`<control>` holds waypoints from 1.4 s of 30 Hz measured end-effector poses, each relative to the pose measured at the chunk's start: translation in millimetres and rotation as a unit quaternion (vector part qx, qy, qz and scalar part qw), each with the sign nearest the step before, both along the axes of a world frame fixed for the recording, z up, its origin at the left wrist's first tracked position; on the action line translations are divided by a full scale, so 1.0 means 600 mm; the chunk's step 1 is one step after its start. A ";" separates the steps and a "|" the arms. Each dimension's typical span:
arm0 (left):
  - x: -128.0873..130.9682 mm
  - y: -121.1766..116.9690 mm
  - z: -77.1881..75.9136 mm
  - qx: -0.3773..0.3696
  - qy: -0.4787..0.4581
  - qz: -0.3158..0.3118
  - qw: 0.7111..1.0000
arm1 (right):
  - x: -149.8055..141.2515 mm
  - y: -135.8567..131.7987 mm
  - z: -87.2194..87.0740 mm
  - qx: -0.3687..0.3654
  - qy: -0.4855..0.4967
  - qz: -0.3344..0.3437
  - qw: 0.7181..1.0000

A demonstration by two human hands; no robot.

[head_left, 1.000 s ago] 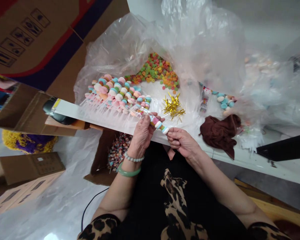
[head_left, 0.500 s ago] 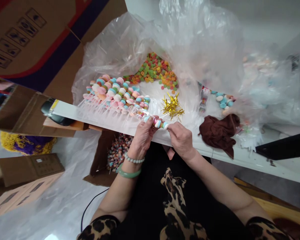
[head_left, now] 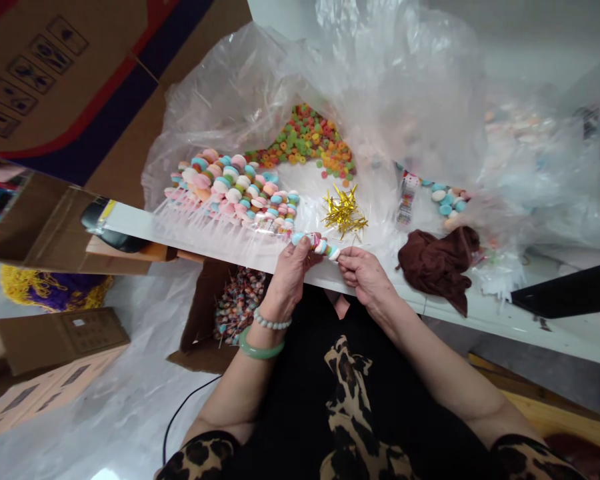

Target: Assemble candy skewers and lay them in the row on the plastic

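Observation:
My left hand [head_left: 290, 277] grips a stick of pastel ring candies [head_left: 316, 245], wrapped in clear film that trails toward the candy rows. My right hand [head_left: 364, 277] pinches close to the stick's tip, and a thin gold twist tie seems to rise from its fingers. Behind the hands, rows of candy sticks [head_left: 233, 190] lie on white plastic. A tangle of gold twist ties [head_left: 344, 212] sits just beyond my right hand.
Coloured gummy rings [head_left: 305, 143] lie heaped behind the sticks, inside a clear plastic sheet [head_left: 230, 100]. A brown cloth [head_left: 437, 267] lies on the white table edge [head_left: 380, 287] to the right. Below the edge, an open cardboard box [head_left: 237, 307] holds lollipops.
My right hand has drawn slightly right and down from the left hand, its fingers now at the stick's tip. The stick stays in my left hand.

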State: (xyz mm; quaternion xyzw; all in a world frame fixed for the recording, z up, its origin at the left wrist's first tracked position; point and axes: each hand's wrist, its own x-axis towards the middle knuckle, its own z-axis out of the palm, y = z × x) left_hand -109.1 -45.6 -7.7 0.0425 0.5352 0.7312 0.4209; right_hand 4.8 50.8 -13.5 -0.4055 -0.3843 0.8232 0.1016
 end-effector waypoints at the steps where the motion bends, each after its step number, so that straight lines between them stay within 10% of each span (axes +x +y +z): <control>1: 0.004 0.002 0.001 0.003 0.001 0.002 1.000 | 0.001 -0.004 0.002 0.033 0.001 -0.008 0.999; 10: -0.042 -0.010 0.022 0.061 -0.063 0.073 0.993 | 0.027 -0.011 0.009 0.489 -0.018 0.043 0.871; 19: -0.063 -0.023 -0.004 0.039 -0.033 0.215 0.975 | 0.025 -0.003 0.004 0.511 -0.027 0.109 0.852; 26: -0.048 -0.019 -0.004 0.016 -0.024 0.162 0.986 | 0.023 0.002 0.006 0.472 -0.038 0.085 0.877; 34: -0.057 -0.024 -0.003 0.034 0.031 0.178 0.983 | 0.033 0.011 0.017 0.622 -0.021 0.111 0.775; 42: -0.049 -0.023 0.001 0.055 0.016 0.116 0.992 | 0.028 0.002 0.010 0.520 -0.024 0.086 0.849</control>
